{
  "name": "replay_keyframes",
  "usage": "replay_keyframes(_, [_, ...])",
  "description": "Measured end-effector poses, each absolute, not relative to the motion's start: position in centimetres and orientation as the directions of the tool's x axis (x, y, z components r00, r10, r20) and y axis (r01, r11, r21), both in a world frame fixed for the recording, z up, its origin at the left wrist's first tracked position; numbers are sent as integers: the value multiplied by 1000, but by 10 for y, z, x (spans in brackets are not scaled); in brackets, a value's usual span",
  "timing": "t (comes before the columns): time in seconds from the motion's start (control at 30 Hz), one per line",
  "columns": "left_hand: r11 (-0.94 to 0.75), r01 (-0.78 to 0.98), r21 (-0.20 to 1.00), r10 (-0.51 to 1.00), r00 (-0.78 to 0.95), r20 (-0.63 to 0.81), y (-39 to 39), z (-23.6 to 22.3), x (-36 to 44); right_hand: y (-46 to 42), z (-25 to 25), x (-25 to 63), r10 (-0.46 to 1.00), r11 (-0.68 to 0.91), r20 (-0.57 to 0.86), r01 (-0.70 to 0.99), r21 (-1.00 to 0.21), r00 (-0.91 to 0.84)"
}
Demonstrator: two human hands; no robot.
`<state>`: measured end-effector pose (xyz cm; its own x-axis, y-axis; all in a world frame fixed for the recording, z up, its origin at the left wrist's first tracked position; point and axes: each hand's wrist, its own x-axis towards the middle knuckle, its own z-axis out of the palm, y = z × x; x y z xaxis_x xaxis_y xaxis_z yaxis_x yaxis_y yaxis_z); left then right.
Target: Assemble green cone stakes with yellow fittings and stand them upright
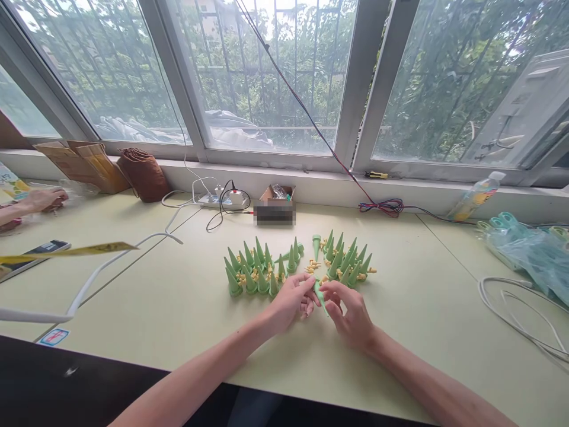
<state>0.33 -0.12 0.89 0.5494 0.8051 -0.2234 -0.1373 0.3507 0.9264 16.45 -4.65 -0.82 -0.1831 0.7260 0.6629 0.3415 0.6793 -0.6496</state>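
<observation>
A green cone-shaped watering spike (pixel 319 294) is held in my left hand (pixel 291 302), its narrow tip slanting down toward me. My right hand (pixel 351 311) is closed at the spike's right side, index finger and thumb around it; a small part between them would be hidden. Left of my hands stand several green spikes (pixel 251 284) with small yellow valves, points up. Another upright group of spikes (pixel 349 261) stands to the right. Between the groups lie loose yellow valves (pixel 312 267), and one green spike (pixel 316 244) rests point toward me behind them.
A small open carton (pixel 284 193) and a power strip (pixel 224 200) stand near the window sill. At right are a bottle (pixel 478 197), a plastic bag (pixel 518 252) and a coiled cable (pixel 520 314). A white cable (pixel 93 279), a phone (pixel 35 258) and another person's hand (pixel 44 200) are at left.
</observation>
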Motion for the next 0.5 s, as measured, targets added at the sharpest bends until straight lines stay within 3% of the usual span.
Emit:
replay_keyframes(0.23, [413,-201,888,794,557,-243,-2,14,4,-48,-6,164,618,762,748,418,-495,-241])
replay_keyframes(0.5, [447,-235,863,779,577,-246,0,12,5,-43,-9,163,628,726,763,468,-504,-152])
